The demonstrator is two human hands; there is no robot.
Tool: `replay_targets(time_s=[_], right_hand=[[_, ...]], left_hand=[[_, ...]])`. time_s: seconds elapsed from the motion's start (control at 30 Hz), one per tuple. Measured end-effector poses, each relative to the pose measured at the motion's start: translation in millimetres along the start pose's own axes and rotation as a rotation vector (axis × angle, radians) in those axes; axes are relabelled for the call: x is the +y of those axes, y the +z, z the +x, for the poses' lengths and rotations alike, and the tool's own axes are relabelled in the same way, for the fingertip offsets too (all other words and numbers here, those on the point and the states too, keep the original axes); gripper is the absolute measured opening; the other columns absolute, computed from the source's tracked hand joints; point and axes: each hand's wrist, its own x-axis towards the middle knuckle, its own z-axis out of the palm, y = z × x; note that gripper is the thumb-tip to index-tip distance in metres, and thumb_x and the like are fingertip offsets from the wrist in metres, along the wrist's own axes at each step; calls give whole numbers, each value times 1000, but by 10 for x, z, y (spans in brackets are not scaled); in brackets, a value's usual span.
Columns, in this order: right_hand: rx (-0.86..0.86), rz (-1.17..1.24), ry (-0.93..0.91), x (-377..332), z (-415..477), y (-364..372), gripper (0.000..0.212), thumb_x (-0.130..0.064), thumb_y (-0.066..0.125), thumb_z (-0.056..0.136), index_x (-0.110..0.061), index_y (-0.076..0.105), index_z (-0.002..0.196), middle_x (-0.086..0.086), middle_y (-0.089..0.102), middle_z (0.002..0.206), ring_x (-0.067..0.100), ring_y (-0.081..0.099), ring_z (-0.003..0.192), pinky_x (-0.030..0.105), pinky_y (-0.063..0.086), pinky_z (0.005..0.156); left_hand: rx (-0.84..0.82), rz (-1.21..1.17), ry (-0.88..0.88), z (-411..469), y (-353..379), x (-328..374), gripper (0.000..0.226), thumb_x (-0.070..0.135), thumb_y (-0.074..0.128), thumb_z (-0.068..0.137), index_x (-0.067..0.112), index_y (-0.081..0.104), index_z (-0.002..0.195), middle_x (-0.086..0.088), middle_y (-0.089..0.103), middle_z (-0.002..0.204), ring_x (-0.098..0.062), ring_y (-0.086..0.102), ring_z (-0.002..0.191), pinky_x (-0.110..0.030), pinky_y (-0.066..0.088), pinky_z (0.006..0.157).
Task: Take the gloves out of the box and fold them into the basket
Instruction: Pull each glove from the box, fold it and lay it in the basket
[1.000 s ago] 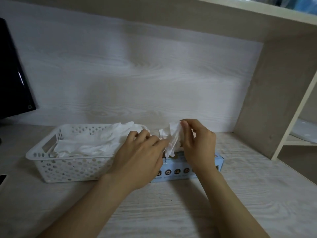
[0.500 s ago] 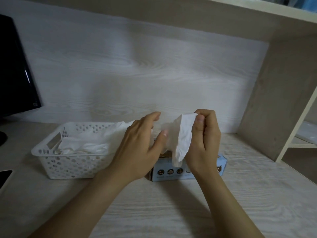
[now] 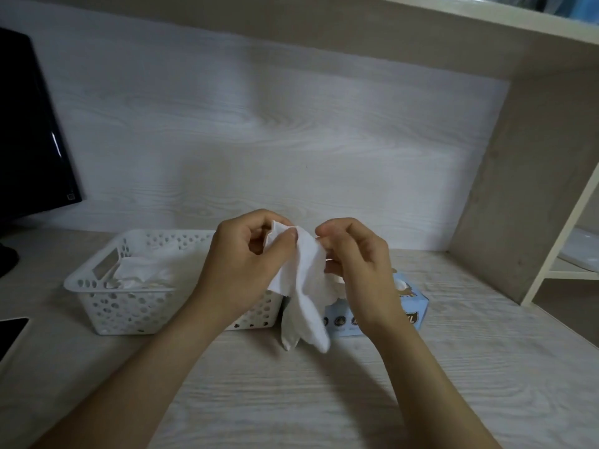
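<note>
- Thin white disposable glove (image 3: 304, 286) hangs in the air, its fingers dangling over the gap between basket and box.
- White perforated plastic basket (image 3: 129, 309) sits left with crumpled white gloves (image 3: 142, 270) inside. The light blue cardboard box (image 3: 418, 306) is just to its right.
- Pale wood-grain desk (image 3: 291, 400): bare surface on the near side. A beige shelf side panel (image 3: 534, 189) bounds the far right, and a dark monitor (image 3: 26, 140) stands far left.
- Left hand (image 3: 240, 270) pinches the glove's top edge between thumb and fingers.
- Right hand (image 3: 359, 270): fingers curled against the glove's right edge; can't tell whether it is actually gripping.
</note>
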Motion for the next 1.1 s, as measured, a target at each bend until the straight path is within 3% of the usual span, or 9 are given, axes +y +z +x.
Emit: replay_targets(time_s=[0.07,0.17,0.33,0.47,0.53,0.63,0.77,0.9,1.1], right_hand=[[-97,-42,-35,-16,-32,20,28,-31,81,87,-13,69,104,0,74,95,18,72,88,36,58,72],[-175,-156,-79,26,-40,24,51,-14,94,75,-14,61,114,8,73,108,32,73,98,52,62,77],[-124,-189,-129,88,-37,40,42,2,61,74,-14,58,113,3,66,103,25,67,94,42,59,73],[-31,-150,-66,98,-14,50,43,6,49,80,-18,57,115,8,65,105,23,66,81,30,52,68],[-34,-144,-48,65,-18,49,32,7,48,91,-16,59,111,9,67,99,20,63,75,35,50,63],[-102,-111,-51,11,-54,65,8,-17,62,100,-11,66,103,8,70,91,21,68,81,38,57,65],[-124,-237,-45,25,-72,83,21,-5,74,83,-14,73,102,2,78,91,20,75,83,37,63,66],[-29,-270,51,21,-48,34,25,-1,57,82,-13,76,70,-2,65,59,12,56,54,24,43,51],[-104,-21,236,-16,-4,-59,14,-11,57,73,-6,61,59,13,45,65,28,39,64,39,30,60]], left_hand=[[-11,-19,-3,-9,-4,21,9,13,73,96,18,77,90,1,77,85,-19,75,82,-39,62,73],[20,29,12,1,-23,15,10,11,74,94,20,79,92,5,78,86,-13,75,83,-31,63,72],[74,14,-9,23,-92,13,3,18,81,90,20,80,93,1,76,86,-17,74,80,-34,59,68],[67,16,5,38,-130,13,18,28,81,91,12,78,84,-11,74,81,-37,70,79,-51,57,68],[49,17,13,45,-134,17,23,29,81,91,14,75,74,-11,69,71,-33,65,65,-45,53,59],[24,49,35,33,-118,35,28,29,81,91,17,71,67,-8,61,61,-22,58,57,-37,49,53],[13,76,45,38,-126,19,22,30,80,90,12,77,77,-9,71,70,-25,71,69,-44,55,59],[14,25,-22,77,-176,41,14,28,80,90,17,81,82,-4,76,76,-14,70,68,-27,52,59],[23,54,-11,139,-267,70,18,32,75,92,16,80,84,2,77,79,-7,69,73,-16,52,67]])
